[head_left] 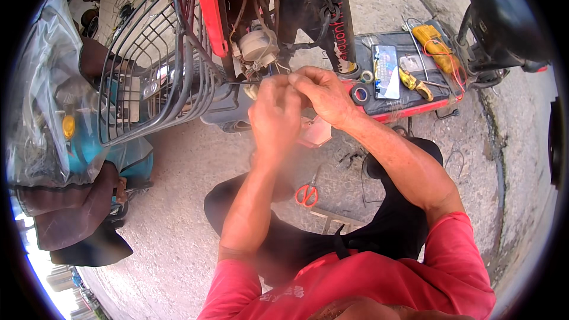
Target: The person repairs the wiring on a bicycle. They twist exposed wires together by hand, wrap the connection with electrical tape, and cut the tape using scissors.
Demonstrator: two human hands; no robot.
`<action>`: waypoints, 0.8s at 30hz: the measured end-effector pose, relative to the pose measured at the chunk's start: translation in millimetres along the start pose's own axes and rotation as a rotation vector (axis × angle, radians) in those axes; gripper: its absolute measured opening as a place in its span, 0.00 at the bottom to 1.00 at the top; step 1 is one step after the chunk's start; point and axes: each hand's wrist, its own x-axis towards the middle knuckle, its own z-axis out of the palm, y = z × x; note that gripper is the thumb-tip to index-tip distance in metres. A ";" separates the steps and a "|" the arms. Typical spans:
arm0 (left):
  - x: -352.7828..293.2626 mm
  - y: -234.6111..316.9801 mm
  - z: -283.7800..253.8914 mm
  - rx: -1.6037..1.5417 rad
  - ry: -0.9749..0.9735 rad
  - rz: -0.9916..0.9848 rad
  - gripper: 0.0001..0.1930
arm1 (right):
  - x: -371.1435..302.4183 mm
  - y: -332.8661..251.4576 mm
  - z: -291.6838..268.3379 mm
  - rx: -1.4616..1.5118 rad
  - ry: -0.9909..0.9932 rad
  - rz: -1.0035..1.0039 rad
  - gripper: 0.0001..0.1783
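Observation:
My left hand (275, 112) and my right hand (325, 96) meet at the opened front of a red electric scooter (204, 6). The fingers of both are closed in a pinch, fingertips nearly touching. Thin wires (283, 67) run down from the scooter's wiring to my fingertips, and both hands appear to grip them. The exact spot of the pinch is partly covered by the fingers. Just above hangs a round beige part (258, 45) among loose cables and connectors. A pale connector (252, 91) hangs beside my left hand.
On the scooter's footboard (379, 105) lie tape rolls (360, 94), a phone (386, 74), yellow-handled pliers (415, 85) and a yellow multimeter (435, 48) with leads. Orange-handled scissors (306, 195) lie on the ground. A wire basket (139, 133) stands left, a black seat (504, 15) right.

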 end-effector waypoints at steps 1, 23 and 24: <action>0.1 -0.7 0.4 0.002 0.001 0.005 0.10 | 0.5 1.0 -0.6 -0.007 0.001 -0.007 0.18; 0.0 -1.3 1.8 -0.023 0.004 0.042 0.10 | -2.7 -4.5 0.2 -0.042 -0.009 0.013 0.18; -0.1 -0.9 1.8 -0.025 0.003 0.040 0.10 | -2.8 -4.2 0.1 -0.040 -0.007 0.012 0.18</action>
